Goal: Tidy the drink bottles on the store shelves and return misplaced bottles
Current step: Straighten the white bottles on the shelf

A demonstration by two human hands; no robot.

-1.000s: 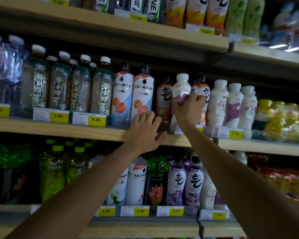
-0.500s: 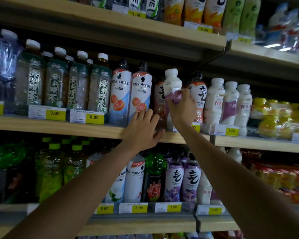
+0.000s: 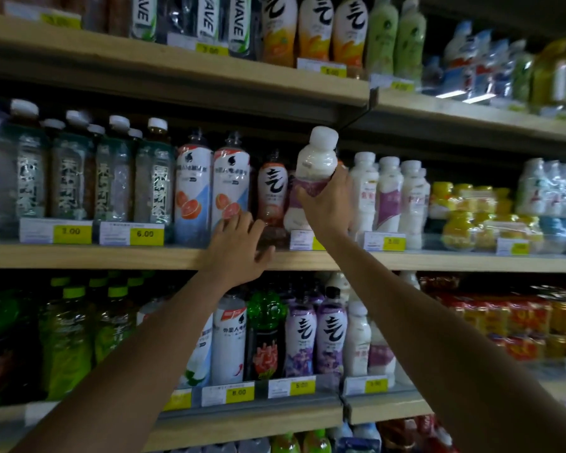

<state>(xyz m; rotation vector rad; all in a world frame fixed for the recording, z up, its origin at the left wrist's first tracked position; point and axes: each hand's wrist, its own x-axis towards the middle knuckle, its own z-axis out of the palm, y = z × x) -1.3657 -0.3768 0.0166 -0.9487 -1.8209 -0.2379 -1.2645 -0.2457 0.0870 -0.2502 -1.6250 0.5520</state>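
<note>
Milky white bottle (image 3: 317,165): full, likely heavy, slick; right hand (image 3: 329,207) grips its waist; left hand (image 3: 237,245) flat, fingers spread, on shelf edge (image 3: 111,258)

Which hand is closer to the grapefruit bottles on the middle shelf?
Left. The left hand sits at the base of the grapefruit bottles; the right hand grips a white bottle farther right.

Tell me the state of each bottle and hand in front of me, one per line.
White bottle, capped, held above its neighbours' caps.
Right hand, grips the white bottle.
Left hand, spread flat at the shelf edge.
Orange bottle, upright on the shelf.
</note>
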